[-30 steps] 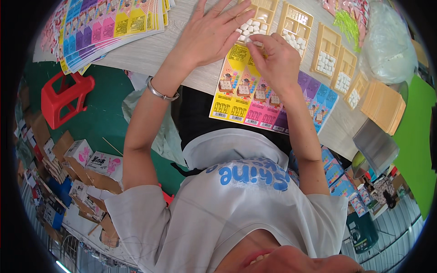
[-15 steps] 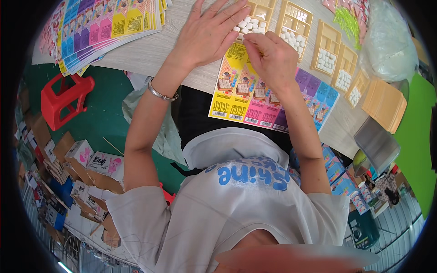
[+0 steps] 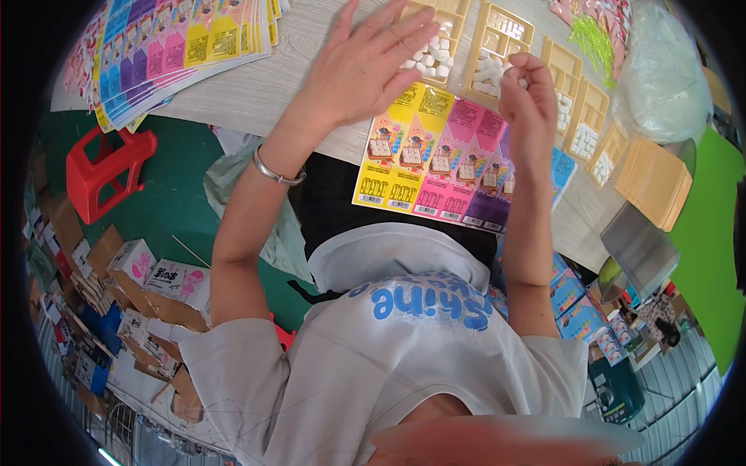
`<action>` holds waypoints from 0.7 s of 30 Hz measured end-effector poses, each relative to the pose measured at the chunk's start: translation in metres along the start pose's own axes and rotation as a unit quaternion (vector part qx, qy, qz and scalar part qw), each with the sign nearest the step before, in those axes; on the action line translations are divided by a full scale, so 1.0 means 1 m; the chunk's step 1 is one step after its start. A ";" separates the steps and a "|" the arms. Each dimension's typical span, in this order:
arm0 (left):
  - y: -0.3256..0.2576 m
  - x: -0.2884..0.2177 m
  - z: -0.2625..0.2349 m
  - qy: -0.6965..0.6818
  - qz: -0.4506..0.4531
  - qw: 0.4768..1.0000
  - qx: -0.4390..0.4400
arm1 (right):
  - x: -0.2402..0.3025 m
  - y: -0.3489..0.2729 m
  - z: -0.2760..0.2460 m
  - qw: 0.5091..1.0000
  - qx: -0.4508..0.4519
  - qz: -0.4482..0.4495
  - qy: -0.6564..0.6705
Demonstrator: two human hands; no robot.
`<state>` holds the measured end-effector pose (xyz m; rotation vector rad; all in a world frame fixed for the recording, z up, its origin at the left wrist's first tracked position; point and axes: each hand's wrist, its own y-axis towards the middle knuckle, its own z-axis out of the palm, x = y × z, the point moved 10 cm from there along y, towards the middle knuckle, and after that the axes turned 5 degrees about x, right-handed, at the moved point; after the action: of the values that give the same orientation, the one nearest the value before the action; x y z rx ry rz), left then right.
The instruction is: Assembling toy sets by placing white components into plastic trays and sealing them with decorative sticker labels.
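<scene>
My left hand (image 3: 361, 71) lies with fingers spread across the nearest beige compartment tray (image 3: 458, 9), which holds small white rounded pieces (image 3: 430, 56). Its fingertips rest over the tray's left side. To the right, my right hand (image 3: 535, 101) is curled in a pinch at the near edge of a second beige tray (image 3: 475, 31) with similar white pieces (image 3: 487, 74). White shows beside the fingertips, but whether a piece is between them I cannot make out. Below both trays lies a printed card sheet (image 3: 435, 155) in yellow, pink, purple and blue strips, partly covered by my right hand and forearm.
Further right stand more beige trays (image 3: 592, 109) with white pieces. A clear plastic bag (image 3: 660, 78) and stacked beige trays (image 3: 654, 182) are at the right. Fanned printed sheets (image 3: 183, 58) lie at the far left, above a red stool (image 3: 105, 175).
My right hand has moved right, from the nearest tray to the second one, uncovering more of the card sheet. White pieces in the nearest tray have shifted. My left hand stays nearly in place.
</scene>
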<state>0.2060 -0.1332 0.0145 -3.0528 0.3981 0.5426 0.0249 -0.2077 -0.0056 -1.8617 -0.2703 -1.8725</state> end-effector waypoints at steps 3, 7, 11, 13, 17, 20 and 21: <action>-0.009 -0.024 0.006 0.095 0.141 0.956 -0.238 | 0.002 -0.002 -0.007 0.996 0.055 0.064 0.037; -0.010 -0.033 0.010 0.084 0.115 0.961 -0.238 | 0.016 -0.004 -0.024 0.999 0.025 -0.011 -0.026; 0.003 -0.024 0.024 -0.004 0.021 1.000 -0.009 | 0.022 -0.008 -0.029 0.995 -0.012 -0.056 -0.087; 0.003 -0.026 0.028 0.003 0.024 1.000 0.009 | 0.015 -0.010 -0.029 0.993 -0.010 -0.081 -0.086; 0.002 -0.026 0.029 0.009 -0.009 1.000 0.006 | 0.044 -0.019 0.005 0.863 -0.045 -0.287 -0.413; 0.002 -0.027 0.025 -0.012 -0.025 0.999 -0.016 | 0.039 -0.015 0.021 0.821 -0.025 -0.323 -0.470; 0.002 -0.027 0.023 -0.024 -0.029 0.999 -0.030 | 0.037 -0.015 0.028 0.804 0.001 -0.331 -0.494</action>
<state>0.1730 -0.1268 0.0019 -3.0897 0.2947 0.6363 0.0439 -0.1892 0.0352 -2.8265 -1.4080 -0.9738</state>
